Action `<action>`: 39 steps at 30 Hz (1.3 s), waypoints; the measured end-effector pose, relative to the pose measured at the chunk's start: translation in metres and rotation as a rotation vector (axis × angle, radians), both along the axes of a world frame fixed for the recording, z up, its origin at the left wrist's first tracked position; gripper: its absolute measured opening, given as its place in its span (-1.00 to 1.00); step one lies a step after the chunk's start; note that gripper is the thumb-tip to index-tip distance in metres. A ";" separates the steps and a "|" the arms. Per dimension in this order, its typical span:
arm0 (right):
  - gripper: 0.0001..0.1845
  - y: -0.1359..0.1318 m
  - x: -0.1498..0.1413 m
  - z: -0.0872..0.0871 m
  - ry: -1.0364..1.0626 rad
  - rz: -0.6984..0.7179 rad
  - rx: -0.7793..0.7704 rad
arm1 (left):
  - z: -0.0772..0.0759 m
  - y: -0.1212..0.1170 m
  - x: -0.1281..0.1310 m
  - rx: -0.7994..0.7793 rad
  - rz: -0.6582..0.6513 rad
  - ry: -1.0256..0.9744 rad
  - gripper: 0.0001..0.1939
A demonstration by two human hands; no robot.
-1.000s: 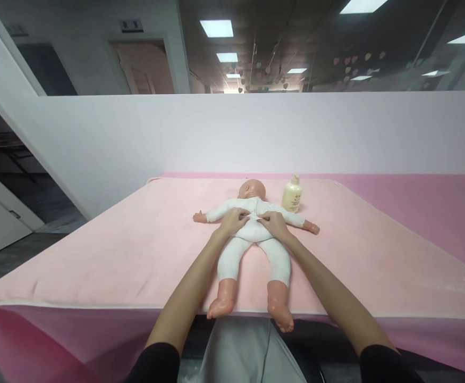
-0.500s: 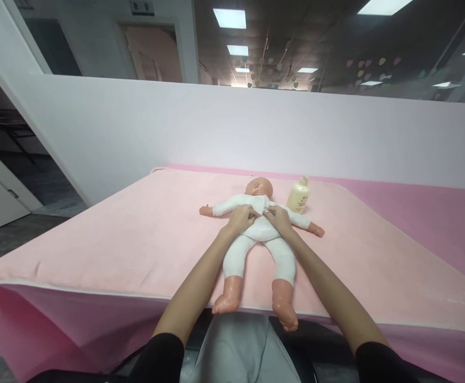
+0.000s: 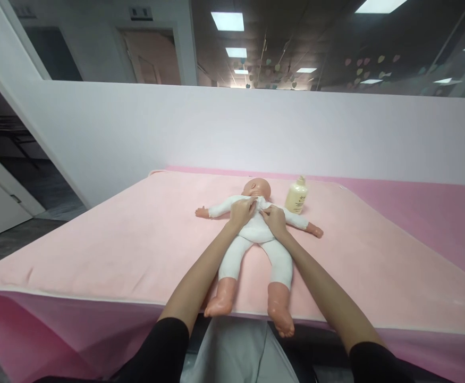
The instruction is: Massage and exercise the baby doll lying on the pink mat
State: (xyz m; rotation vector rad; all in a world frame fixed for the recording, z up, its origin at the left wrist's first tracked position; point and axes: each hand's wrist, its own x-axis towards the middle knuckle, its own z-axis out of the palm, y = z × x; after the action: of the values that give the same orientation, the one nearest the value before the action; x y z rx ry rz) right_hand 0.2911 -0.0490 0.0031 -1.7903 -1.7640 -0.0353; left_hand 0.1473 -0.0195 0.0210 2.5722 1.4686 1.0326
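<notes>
A baby doll (image 3: 256,234) in a white one-piece suit lies on its back on a pink towel (image 3: 136,239), head away from me, arms spread, bare feet over the near edge. My left hand (image 3: 241,211) rests on the doll's chest with its fingers pinching the suit's fabric near the collar. My right hand (image 3: 272,219) sits beside it on the chest, fingers also bent onto the fabric at the middle seam. A cream lotion bottle (image 3: 296,195) stands upright just right of the doll's head.
The towel covers a table with a darker pink cover (image 3: 427,213) showing at the right. A low white partition wall (image 3: 256,133) runs behind the table. An open doorway and grey floor lie at the far left.
Both hands have crept up the doll's front from its belly toward its upper chest and collar. The doll and bottle have stayed in place.
</notes>
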 end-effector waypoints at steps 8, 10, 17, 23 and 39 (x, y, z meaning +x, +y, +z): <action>-0.70 -0.004 -0.003 0.006 -0.038 -0.016 -0.054 | -0.004 0.014 -0.003 0.005 -0.104 -0.015 -0.61; -0.70 -0.005 -0.004 0.007 -0.042 -0.018 -0.071 | -0.006 0.019 -0.004 -0.061 -0.101 -0.068 -0.67; -0.64 -0.002 -0.003 0.006 0.029 0.106 0.045 | -0.017 0.027 -0.009 -0.206 -0.048 -0.384 -0.78; -0.46 0.010 0.002 -0.001 0.202 0.115 0.222 | -0.022 0.028 -0.011 -0.218 -0.036 -0.473 -0.80; -0.60 0.020 -0.005 0.014 -0.157 -0.070 -0.117 | -0.031 0.024 -0.014 -0.245 -0.130 -0.722 -0.81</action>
State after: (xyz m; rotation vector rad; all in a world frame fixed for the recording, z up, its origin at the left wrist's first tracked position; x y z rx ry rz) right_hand 0.2864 -0.0293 0.0175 -1.9800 -1.8449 -0.1056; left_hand 0.1333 0.0047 -0.0098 1.7991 1.1224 1.4373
